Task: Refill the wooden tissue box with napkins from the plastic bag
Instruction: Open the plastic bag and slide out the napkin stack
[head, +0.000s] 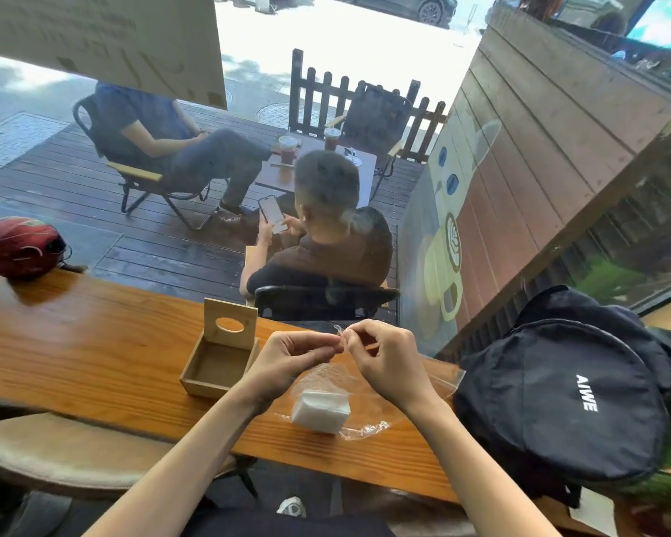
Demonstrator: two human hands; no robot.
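The wooden tissue box [194, 375] stands on the counter with nothing inside it; its lid with an oval slot [230, 321] leans upright at the far side. To the right of it lies a clear plastic bag [328, 375] holding a white stack of napkins [320, 410]. My left hand [287, 360] and my right hand [386, 358] are raised just above the bag, fingertips almost touching, each pinching the bag's top edge between thumb and fingers.
The wooden counter [94, 343] runs along a window. A black backpack [570, 397] sits close on the right and a red helmet [20, 248] at the far left. Beyond the glass, two people sit on chairs by a small table.
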